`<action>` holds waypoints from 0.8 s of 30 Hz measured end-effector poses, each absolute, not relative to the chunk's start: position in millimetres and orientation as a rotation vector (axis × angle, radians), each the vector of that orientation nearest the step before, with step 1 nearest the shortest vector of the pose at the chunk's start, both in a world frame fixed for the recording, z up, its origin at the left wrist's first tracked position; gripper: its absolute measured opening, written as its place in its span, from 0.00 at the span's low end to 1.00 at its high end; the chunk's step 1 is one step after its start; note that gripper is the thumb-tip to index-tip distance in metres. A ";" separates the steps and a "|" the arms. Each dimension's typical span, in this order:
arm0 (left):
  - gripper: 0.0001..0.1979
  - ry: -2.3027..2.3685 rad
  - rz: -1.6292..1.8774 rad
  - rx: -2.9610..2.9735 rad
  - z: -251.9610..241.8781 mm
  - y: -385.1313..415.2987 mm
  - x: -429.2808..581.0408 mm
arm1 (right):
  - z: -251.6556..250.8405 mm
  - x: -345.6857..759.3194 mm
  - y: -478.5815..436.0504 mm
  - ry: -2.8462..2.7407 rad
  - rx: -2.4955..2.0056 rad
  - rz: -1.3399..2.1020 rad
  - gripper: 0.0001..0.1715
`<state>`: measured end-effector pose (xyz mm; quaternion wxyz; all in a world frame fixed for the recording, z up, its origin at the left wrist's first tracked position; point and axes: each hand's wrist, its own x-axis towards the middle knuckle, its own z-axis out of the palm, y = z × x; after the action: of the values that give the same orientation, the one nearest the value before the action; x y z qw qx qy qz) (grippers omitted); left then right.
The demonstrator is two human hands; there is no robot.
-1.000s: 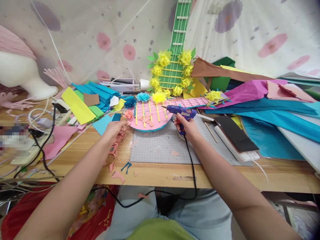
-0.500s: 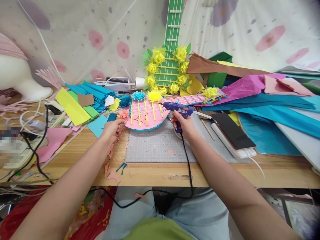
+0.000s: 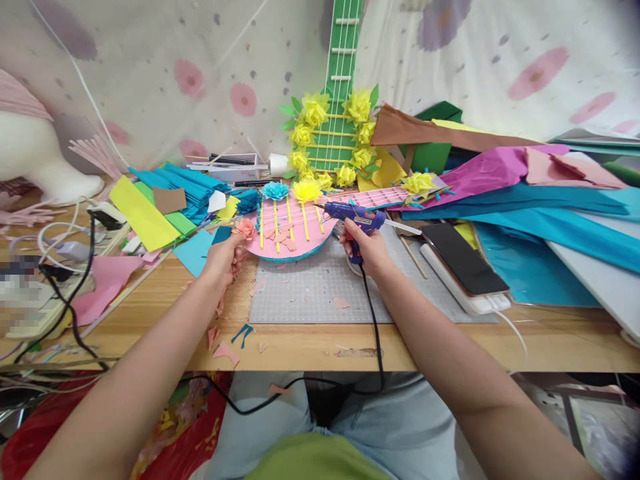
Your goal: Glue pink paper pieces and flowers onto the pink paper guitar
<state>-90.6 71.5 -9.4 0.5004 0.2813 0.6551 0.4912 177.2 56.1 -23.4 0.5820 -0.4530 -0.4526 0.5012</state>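
Around the grip of a blue glue gun (image 3: 356,217) my right hand (image 3: 367,245) is closed; its nozzle points left, over a pink paper guitar (image 3: 285,227). A white glue stick sticks out of its back. My left hand (image 3: 225,260) is closed at the guitar's left edge, with a coral paper flower (image 3: 245,229) at its fingertips. The guitar lies on the table with yellow strips, a blue paper flower (image 3: 275,191) and a yellow paper flower (image 3: 307,191) on it. Coral paper scraps rest on its face.
A grey cutting mat (image 3: 310,300) lies beneath the guitar. Behind stands a green paper guitar (image 3: 340,100) with yellow flowers. A phone (image 3: 465,259) rests on a white power strip at right. Blue crepe paper (image 3: 520,200) spreads right. The glue gun's black cord (image 3: 373,320) hangs over the table edge.
Almost nothing differs. The whole view has shifted very slightly, and both hands keep their hold on the flower and the glue gun.
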 end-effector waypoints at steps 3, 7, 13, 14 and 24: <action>0.08 1.532 1.199 0.685 -8.1 67.9 -91.4 | -23.0 177.6 55.6 -1.068 -1.065 1.164 0.31; 0.12 1.551 1.197 0.869 -8.3 59.8 -91.9 | -23.1 177.8 55.8 -1.076 -1.055 1.166 0.30; 0.24 1.794 1.026 1.382 -17.7 54.7 -100.8 | -23.4 177.3 55.9 -1.062 -1.046 1.173 0.30; 0.24 1.839 0.969 1.489 -18.6 54.8 -102.6 | -23.2 177.3 55.8 -1.060 -1.045 1.173 0.30; 0.25 2.174 0.452 1.958 -10.0 54.0 -100.7 | -23.8 177.7 56.6 -1.035 -1.024 1.183 0.30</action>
<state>-100.7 54.0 -10.0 0.0905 0.6587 0.7313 0.1522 177.7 56.6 -23.8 0.5914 -0.4401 -0.4448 0.5086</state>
